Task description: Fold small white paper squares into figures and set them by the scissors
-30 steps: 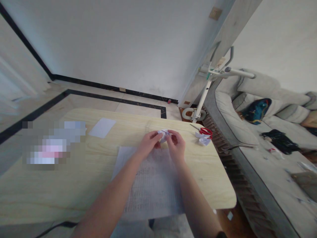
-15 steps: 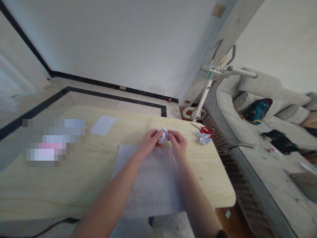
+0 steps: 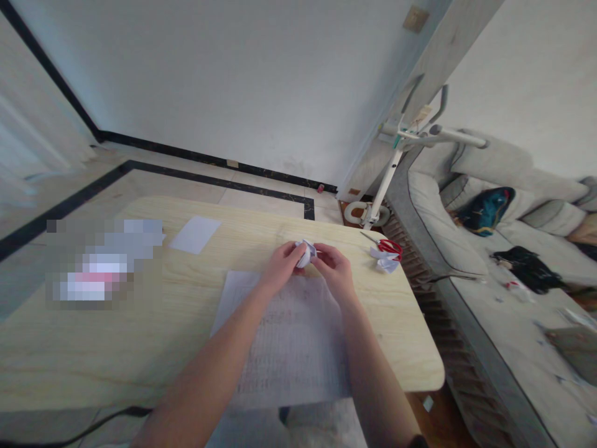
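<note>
A small piece of folded white paper [image 3: 305, 254] is held between my two hands, just beyond the far edge of a large printed sheet [image 3: 293, 348]. My left hand [image 3: 280, 266] closes on its left side, thumb on top. On the other side, my right hand [image 3: 334, 267] pinches the paper's right edge with thumb and fingertips. The exact folds are too small to make out, and the fingers partly cover them. Both forearms reach over the printed sheet.
Red-handled scissors [image 3: 390, 247] and white paper scraps [image 3: 386, 262] lie at the table's right end. A blank white sheet [image 3: 194, 234] is at the back left, near a blurred-out patch. Beyond the wooden table [image 3: 401, 336] stand a white exercise frame [image 3: 387, 180] and a grey sofa [image 3: 471, 274].
My right fingers have shifted slightly on the folded paper, and it looks a little rounder, turned somewhat. Both hands stay in nearly the same place. The view has moved very slightly.
</note>
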A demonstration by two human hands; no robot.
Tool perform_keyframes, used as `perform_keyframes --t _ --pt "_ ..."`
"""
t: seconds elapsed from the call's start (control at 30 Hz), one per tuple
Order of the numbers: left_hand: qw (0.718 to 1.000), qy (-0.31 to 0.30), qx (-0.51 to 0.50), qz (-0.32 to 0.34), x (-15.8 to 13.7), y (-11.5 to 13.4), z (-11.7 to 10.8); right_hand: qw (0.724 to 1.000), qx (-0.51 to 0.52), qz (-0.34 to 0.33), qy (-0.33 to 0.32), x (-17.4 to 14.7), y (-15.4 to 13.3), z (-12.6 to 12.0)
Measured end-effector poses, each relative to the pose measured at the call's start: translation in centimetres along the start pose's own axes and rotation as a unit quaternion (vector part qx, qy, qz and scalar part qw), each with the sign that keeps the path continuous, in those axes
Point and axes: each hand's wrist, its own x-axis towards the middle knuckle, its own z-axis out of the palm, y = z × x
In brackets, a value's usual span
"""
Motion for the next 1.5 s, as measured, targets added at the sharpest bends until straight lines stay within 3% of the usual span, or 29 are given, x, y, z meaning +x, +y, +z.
perform_keyframes --t 0.3,0.7,0.9,1.03,1.13,1.23,1.5 --pt "1.0 0.001 -0.006 0.001 0.1 -0.1 0.1 0.999 -0.028 0.03 0.025 0.1 0.8 0.1" --pt "1.0 -0.008 0.011 -0.002 -0.3 0.3 0.2 0.986 -0.156 -0.016 0.049 -0.3 2.6 -0.2" --pt "0.997 0.018 0.062 0.035 -0.7 0.1 0.4 0.959 -0.274 -0.028 0.064 -0.5 1.9 -0.4" --pt "0.986 0.014 0.129 0.107 -0.8 0.0 0.3 0.936 -0.345 -0.054 0.044 -0.5 1.3 -0.4" --pt "0.971 -0.019 0.186 0.152 -0.9 -0.2 0.1 0.932 -0.352 -0.085 0.032 -0.6 1.3 -0.3" --pt "0.96 -0.042 0.227 0.155 -0.9 -0.4 0.0 0.933 -0.345 -0.1 0.024 -0.6 1.3 -0.3" --pt "0.952 -0.035 0.265 0.151 -0.9 -0.3 -0.1 0.941 -0.32 -0.104 0.039 -0.7 1.0 -0.1"
